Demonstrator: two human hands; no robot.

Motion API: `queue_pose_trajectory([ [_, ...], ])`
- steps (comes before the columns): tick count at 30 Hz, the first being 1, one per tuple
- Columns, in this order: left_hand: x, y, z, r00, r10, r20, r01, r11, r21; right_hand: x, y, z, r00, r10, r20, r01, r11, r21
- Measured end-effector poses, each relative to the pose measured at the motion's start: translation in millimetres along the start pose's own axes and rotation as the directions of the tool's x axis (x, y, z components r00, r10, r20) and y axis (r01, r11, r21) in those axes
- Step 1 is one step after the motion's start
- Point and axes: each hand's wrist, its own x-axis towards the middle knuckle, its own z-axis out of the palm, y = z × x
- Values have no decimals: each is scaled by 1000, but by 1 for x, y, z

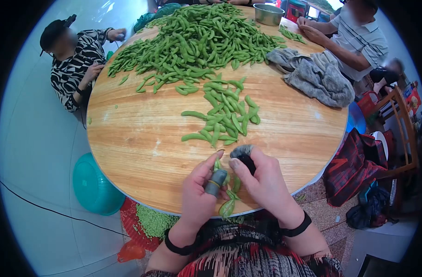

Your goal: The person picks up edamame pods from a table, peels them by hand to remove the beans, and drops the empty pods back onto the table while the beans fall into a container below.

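Observation:
Near the front edge of the round wooden table [137,120], my left hand [204,182] is closed around green pods, with a grey cover on its thumb. My right hand [257,175] is just beside it, fingers curled, with a dark grey cover on a finger; what it holds, if anything, is hidden. An opened pod [227,208] hangs below my left hand at the table edge. A small group of pods [229,111] lies beyond my hands, and a large heap of pods [197,41] covers the far part of the table.
A grey cloth [319,76] and a metal bowl [268,15] are at the right and back. People sit on both sides. A teal basin [95,184] is left of the table; shelled beans [155,221] lie in a red basket below. A red plaid bag [354,166] stands right.

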Motion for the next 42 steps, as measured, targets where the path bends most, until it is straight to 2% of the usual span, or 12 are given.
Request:
queue_pose_trajectory([
  [4,3,1,14,994,112,-7,-110,983,149,5,13,3,997,-73,-14,75,988,135],
  [10,15,-2,-3,978,-156,135,181,965,-190,5,21,2,998,-59,3,57,980,192],
  [19,6,2,-4,992,-7,127,-8,993,120,12,28,13,997,69,39,-79,873,482],
  [21,7,-1,-5,961,174,216,-208,967,150,10,25,9,911,254,325,-410,481,775],
  [28,9,0,-6,952,192,236,-231,962,148,10,25,11,857,306,415,-496,271,825],
  [30,9,-5,-8,970,-15,243,-7,996,92,7,25,12,929,307,209,-359,603,712],
  [34,11,-10,-24,929,-167,330,206,975,-89,12,23,5,968,245,-59,-174,819,547],
  [36,9,-9,-30,947,-96,305,209,907,-365,17,26,-15,990,-16,-143,18,1000,14],
  [37,9,-8,-32,947,-92,308,208,906,-369,8,20,-20,978,-52,201,87,982,-167],
  [38,8,-7,-34,966,-74,247,177,887,-427,4,14,-22,978,-50,202,86,981,-172],
  [40,6,-4,-33,981,-58,185,144,859,-491,-1,0,-25,745,-52,665,202,968,-151],
  [42,4,1,-33,980,-112,161,182,828,-530,13,-8,-19,934,-114,338,217,934,-285],
])
